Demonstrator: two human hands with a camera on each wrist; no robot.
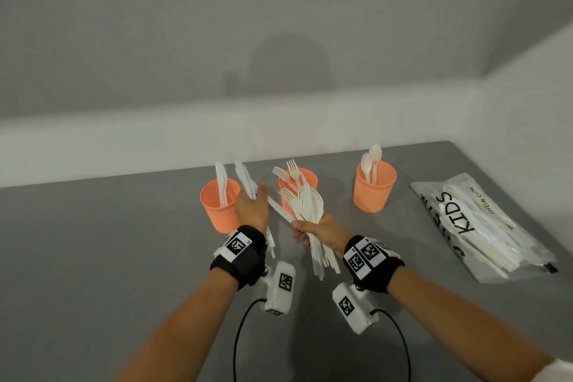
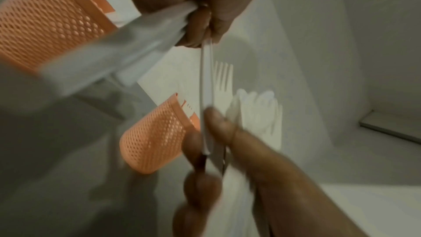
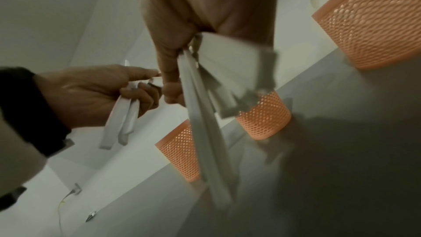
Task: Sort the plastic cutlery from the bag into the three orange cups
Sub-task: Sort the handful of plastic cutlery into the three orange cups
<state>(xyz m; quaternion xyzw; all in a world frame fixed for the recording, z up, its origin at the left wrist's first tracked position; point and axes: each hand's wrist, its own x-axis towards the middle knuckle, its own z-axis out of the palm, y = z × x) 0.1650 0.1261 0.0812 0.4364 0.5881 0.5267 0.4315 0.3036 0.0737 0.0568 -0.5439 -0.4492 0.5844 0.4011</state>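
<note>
The right hand point(image 1: 319, 231) clamps a mixed bundle point(image 1: 310, 211) of cutlery upright as stock. The left hand point(image 1: 251, 207) grips white knives point(image 1: 245, 178), pulling one from the bundle; the knife cup point(image 1: 219, 206) stands just left of it for depositing.
</note>
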